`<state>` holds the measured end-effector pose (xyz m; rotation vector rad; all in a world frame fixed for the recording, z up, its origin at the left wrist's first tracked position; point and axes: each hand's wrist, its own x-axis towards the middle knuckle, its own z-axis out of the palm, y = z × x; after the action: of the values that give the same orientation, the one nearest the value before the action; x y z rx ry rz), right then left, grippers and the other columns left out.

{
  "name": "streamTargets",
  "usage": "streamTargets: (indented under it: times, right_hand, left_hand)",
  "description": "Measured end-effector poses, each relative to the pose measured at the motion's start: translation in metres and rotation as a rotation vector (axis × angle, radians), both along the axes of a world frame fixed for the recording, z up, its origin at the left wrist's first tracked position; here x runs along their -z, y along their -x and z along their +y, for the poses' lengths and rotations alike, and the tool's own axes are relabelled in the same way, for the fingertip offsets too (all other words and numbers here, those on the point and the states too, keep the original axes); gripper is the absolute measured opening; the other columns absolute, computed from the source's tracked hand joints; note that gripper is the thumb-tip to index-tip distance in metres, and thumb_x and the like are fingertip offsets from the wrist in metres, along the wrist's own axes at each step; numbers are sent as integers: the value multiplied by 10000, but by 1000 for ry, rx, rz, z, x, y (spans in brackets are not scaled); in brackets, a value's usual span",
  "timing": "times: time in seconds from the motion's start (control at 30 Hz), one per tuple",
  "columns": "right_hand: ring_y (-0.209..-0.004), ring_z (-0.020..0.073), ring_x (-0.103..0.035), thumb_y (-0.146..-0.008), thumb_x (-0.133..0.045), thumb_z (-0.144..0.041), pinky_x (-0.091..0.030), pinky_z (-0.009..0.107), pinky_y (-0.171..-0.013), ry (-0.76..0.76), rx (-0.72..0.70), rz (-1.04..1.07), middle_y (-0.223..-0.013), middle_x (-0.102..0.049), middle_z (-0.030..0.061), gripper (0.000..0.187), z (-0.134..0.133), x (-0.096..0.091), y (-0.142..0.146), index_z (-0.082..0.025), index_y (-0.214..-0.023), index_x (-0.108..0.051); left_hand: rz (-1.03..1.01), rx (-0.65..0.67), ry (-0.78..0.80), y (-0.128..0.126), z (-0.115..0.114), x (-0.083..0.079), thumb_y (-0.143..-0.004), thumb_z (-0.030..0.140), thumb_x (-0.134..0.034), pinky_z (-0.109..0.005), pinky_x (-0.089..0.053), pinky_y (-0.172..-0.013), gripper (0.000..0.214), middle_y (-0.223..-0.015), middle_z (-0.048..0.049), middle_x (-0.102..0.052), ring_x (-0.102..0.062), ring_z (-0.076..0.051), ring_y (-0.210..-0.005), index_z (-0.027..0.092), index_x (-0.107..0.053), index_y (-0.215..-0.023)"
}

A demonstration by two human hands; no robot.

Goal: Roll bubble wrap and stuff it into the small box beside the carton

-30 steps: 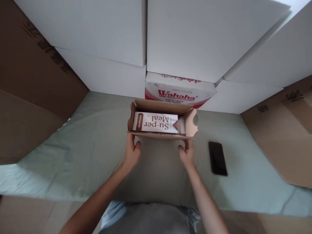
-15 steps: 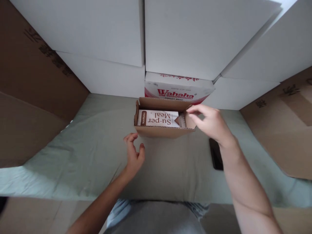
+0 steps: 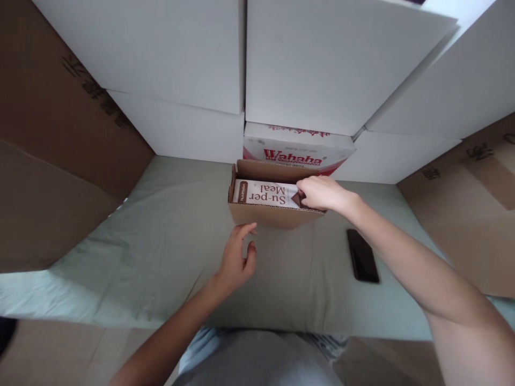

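An open brown cardboard box [image 3: 265, 217] sits on a pale green cloth [image 3: 161, 236] in front of me. Inside it lies a white and brown carton [image 3: 263, 194] printed "Su-per Meal". My right hand [image 3: 319, 193] reaches into the box's right end, its fingers curled down beside the carton; what they grip is hidden. My left hand [image 3: 237, 260] hovers over the cloth just before the box's front wall, fingers apart and holding nothing.
A black phone [image 3: 362, 256] lies on the cloth to the right of the box. A red and white "Wahaha" box [image 3: 298, 153] stands behind it, under stacked white boxes [image 3: 322, 64]. Brown cartons [image 3: 60, 134] flank both sides.
Both hands let go of the box's front edge. My right hand rose, then dropped into the box's right end. My left hand drew back and shifted right over the cloth.
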<state>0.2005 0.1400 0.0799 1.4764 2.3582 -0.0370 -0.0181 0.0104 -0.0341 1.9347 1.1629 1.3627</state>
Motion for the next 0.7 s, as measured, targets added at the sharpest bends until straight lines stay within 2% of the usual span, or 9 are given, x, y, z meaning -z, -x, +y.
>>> streamTargets:
  times: [0.2, 0.4, 0.47, 0.6, 0.7]
  right_hand:
    - [-680, 195, -605, -690, -523, -127, -284, 273, -505, 3, 24, 73, -807, -686, 60, 187, -4, 1, -8, -195, -828, -628]
    - [-638, 136, -571, -677, -537, -220, -334, 234, -532, -25, 118, 381, -798, -670, -21, 229, -14, -9, -21, -235, -897, -597]
    - [-651, 132, -568, -669, -530, -203, -364, 237, -566, -102, 106, 477, -782, -659, -21, 218, -17, -9, -25, -224, -873, -602]
    - [-771, 175, -572, -659, -483, -123, -406, 283, -650, -376, -74, 550, -810, -650, 16, 210, -20, -5, -30, -202, -808, -608]
    - [-814, 209, -565, -688, -485, -120, -429, 333, -700, -568, -132, 589, -783, -628, 33, 193, -29, -7, -36, -209, -810, -605]
  left_hand:
    - [-27, 54, -7, -8, 8, -19, -844, 92, -443, -343, -434, -892, 572, -965, -51, -564, -549, -162, -932, 227, -280, -1375]
    - [-22, 74, -10, -15, 12, -19, -835, 89, -450, -353, -419, -916, 573, -991, -60, -572, -542, -168, -970, 217, -295, -1371]
    - [-6, 81, -3, -16, 12, -17, -830, 82, -447, -345, -420, -913, 575, -993, -58, -575, -544, -164, -968, 212, -296, -1369]
    - [53, 86, 14, -18, 13, -16, -825, 77, -428, -333, -442, -877, 568, -995, -60, -583, -556, -162, -940, 208, -301, -1363]
    - [71, 119, 40, -20, 14, -15, -826, 77, -413, -353, -447, -873, 561, -1003, -71, -584, -560, -173, -945, 205, -300, -1360]
